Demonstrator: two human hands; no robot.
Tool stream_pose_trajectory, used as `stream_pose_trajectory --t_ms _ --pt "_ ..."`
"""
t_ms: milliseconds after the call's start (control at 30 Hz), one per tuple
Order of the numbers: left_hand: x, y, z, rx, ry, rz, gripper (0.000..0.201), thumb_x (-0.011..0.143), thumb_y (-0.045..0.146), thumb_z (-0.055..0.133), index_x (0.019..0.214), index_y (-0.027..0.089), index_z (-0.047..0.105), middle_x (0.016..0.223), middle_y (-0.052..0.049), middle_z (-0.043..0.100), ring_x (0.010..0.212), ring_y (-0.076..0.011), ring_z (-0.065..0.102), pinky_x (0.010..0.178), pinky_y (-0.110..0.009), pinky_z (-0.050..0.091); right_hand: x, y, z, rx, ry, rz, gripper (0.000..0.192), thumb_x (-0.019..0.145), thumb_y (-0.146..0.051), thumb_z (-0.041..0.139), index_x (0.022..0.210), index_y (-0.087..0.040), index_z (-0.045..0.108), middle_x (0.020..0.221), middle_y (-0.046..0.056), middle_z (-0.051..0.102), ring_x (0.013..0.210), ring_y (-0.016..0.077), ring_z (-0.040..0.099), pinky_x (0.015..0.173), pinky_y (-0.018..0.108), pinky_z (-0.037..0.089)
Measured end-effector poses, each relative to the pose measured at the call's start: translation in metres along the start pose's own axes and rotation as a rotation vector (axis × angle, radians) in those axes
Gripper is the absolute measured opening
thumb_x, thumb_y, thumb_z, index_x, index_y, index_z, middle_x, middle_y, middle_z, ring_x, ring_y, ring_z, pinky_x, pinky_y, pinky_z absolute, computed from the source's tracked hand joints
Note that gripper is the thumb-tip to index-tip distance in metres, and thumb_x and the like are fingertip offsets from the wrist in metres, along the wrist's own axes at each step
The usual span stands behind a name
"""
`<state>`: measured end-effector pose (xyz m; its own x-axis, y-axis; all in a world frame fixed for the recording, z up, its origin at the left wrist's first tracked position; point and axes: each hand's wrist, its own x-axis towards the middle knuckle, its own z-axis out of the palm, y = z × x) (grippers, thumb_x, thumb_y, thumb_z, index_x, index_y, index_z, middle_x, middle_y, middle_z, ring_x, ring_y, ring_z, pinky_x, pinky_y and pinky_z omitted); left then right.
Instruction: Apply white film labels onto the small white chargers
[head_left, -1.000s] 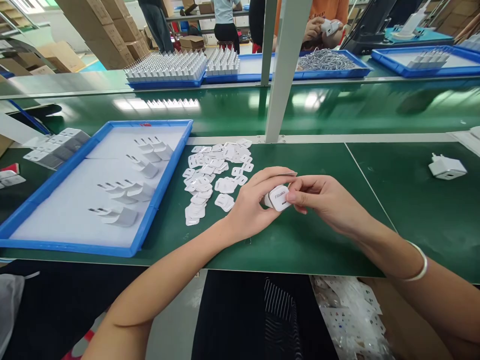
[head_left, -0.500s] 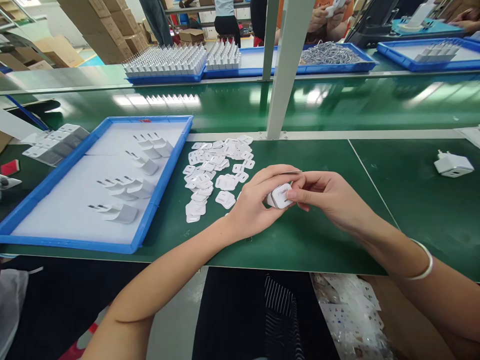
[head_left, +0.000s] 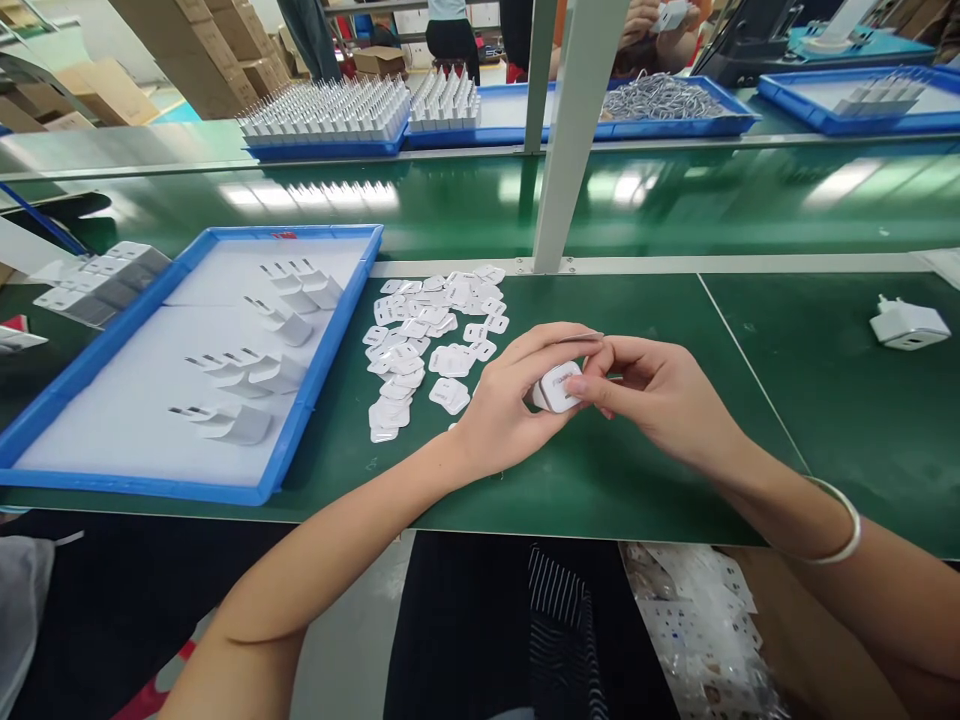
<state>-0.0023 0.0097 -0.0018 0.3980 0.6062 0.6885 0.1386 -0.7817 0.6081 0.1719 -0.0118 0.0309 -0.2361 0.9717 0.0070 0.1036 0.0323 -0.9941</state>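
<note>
One white charger plug sits pinched between the left hand and the right hand, both curled closed around it, just above the green bench mat. The blue tray to the left holds about seven more plugs. A heap of white stickers, too many to count, lies beside the tray. One lone charger rests far right, with a conveyor belt behind.

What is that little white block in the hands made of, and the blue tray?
The white charger block, held by the left hand and right hand, looks like smooth, glossy hard plastic with rounded edges. The blue tray also seems plastic, its rim moulded, with a matte white liner, perhaps foam or card.
</note>
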Motion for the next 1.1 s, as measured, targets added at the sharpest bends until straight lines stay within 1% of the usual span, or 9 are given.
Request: stream_pose_trajectory --t_ms 200,333,400,533,600,700,800,933,1100 --pt "-0.001 0.001 0.002 -0.022 0.013 -0.037 0.031 0.087 0.018 0.069 0.118 0.019 0.066 0.124 -0.011 0.067 0.117 -0.0223 0.065 0.1 -0.041 0.055 -0.002 0.004 0.002 -0.082 0.037 -0.04 0.037 0.073 -0.043 0.085 0.063 -0.019 0.057 0.061 -0.004 0.051 0.056 0.0098 0.043 0.051 0.024 0.036" --pt "-0.002 0.002 0.004 -0.066 0.036 -0.051 0.03 0.086 0.017 0.071 0.115 0.019 0.066 0.12 -0.011 0.068 0.114 -0.021 0.065 0.099 -0.04 0.056 0.0 0.011 0.001 -0.086 0.103 -0.029 0.046 0.066 -0.041 0.09 0.067 -0.021 0.048 0.068 -0.005 0.046 0.059 0.0102 0.043 0.051 0.024 0.038" --pt "-0.002 0.003 0.004 -0.08 0.041 -0.048 0.03 0.086 0.017 0.07 0.115 0.02 0.066 0.12 -0.01 0.068 0.113 -0.0211 0.065 0.098 -0.041 0.056 0.003 0.014 -0.001 -0.013 0.024 0.011 0.043 0.067 -0.042 0.089 0.074 -0.022 0.052 0.074 -0.003 0.05 0.065 0.0122 0.049 0.056 0.025 0.045" --pt "0.0 0.005 0.001 -0.087 0.034 0.005 0.032 0.086 0.018 0.07 0.118 0.02 0.065 0.121 -0.011 0.068 0.114 -0.0224 0.065 0.098 -0.042 0.056 0.008 0.014 -0.003 0.265 -0.28 0.149 0.034 0.084 -0.047 0.074 0.106 -0.024 0.064 0.091 0.002 0.064 0.078 0.0172 0.062 0.067 0.03 0.056" --pt "0.002 0.006 0.0 -0.089 0.028 0.027 0.032 0.087 0.019 0.07 0.118 0.02 0.065 0.121 -0.011 0.067 0.115 -0.0228 0.064 0.099 -0.042 0.056 0.008 0.012 -0.004 0.38 -0.338 0.174 0.032 0.089 -0.047 0.068 0.112 -0.024 0.065 0.097 0.004 0.066 0.083 0.0186 0.064 0.069 0.032 0.059" --pt "0.002 0.007 -0.001 -0.081 0.027 0.054 0.032 0.087 0.019 0.069 0.119 0.021 0.064 0.123 -0.011 0.067 0.115 -0.0227 0.065 0.098 -0.041 0.056 0.005 0.01 -0.002 0.411 -0.309 0.167 0.031 0.088 -0.044 0.07 0.112 -0.026 0.064 0.099 0.003 0.066 0.083 0.0182 0.065 0.069 0.033 0.06" --pt "-0.001 0.007 0.001 -0.074 -0.005 0.076 0.033 0.088 0.017 0.067 0.121 0.019 0.062 0.124 -0.012 0.066 0.116 -0.0223 0.064 0.099 -0.04 0.056 0.002 0.011 0.002 0.34 -0.2 0.163 0.028 0.083 -0.04 0.077 0.101 -0.023 0.064 0.09 0.001 0.065 0.079 0.017 0.066 0.067 0.03 0.059" --pt "-0.002 0.002 0.004 -0.071 -0.017 0.057 0.033 0.089 0.017 0.066 0.121 0.018 0.061 0.123 -0.013 0.065 0.117 -0.0221 0.063 0.1 -0.042 0.055 0.001 0.014 0.007 0.275 -0.055 0.08 0.03 0.077 -0.039 0.082 0.091 -0.021 0.062 0.084 0.001 0.065 0.08 0.0168 0.064 0.067 0.027 0.056" --pt "-0.004 -0.011 0.009 -0.111 -0.016 0.042 0.036 0.089 0.022 0.064 0.125 0.02 0.059 0.127 -0.013 0.062 0.12 -0.024 0.061 0.097 -0.044 0.056 0.003 0.02 0.011 0.223 -0.116 0.04 0.043 0.075 -0.042 0.083 0.105 -0.024 0.059 0.093 0.002 0.065 0.091 0.0208 0.065 0.077 0.033 0.057"
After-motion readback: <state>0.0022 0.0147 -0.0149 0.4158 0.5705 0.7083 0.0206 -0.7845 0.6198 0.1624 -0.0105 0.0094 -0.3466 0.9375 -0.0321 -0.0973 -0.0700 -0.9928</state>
